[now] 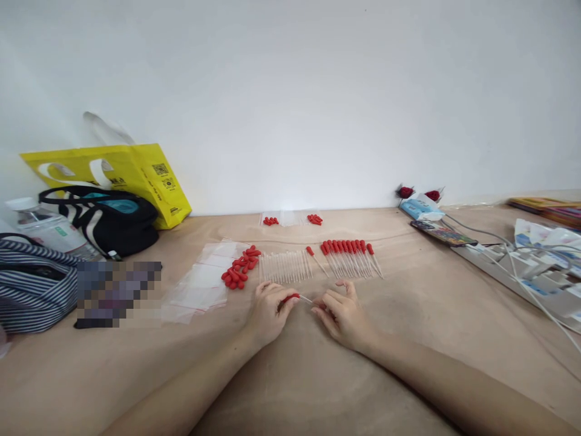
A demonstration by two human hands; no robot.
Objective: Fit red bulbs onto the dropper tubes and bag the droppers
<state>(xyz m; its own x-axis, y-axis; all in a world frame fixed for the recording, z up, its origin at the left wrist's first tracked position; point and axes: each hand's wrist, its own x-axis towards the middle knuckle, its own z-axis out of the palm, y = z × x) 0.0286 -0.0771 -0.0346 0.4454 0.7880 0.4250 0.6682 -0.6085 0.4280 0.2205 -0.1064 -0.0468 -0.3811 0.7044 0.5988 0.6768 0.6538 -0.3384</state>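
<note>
My left hand [269, 310] pinches a red rubber bulb [292, 297] between thumb and fingers. A thin clear pipette tube [305, 300] runs from the bulb to my right hand [341, 316], whose closed fingers grip its other end. The bulb and tube meet end to end; how deep the tube sits is hidden. Loose red bulbs [241, 267] lie in a heap beyond my left hand. Bare tubes [285, 267] are lined up to the right of that heap. One capped dropper [318, 261] slants beside them, and a row of red-topped droppers [349, 259] lies farther right.
Clear zip bags [200, 281] lie left of the bulbs. Two small bags with red bulbs [270, 221] rest by the wall. A yellow bag [167, 188], black pouch [131, 224] and striped pouch [40, 284] stand left. A power strip [494, 269] with cables and a tissue pack [422, 208] are right.
</note>
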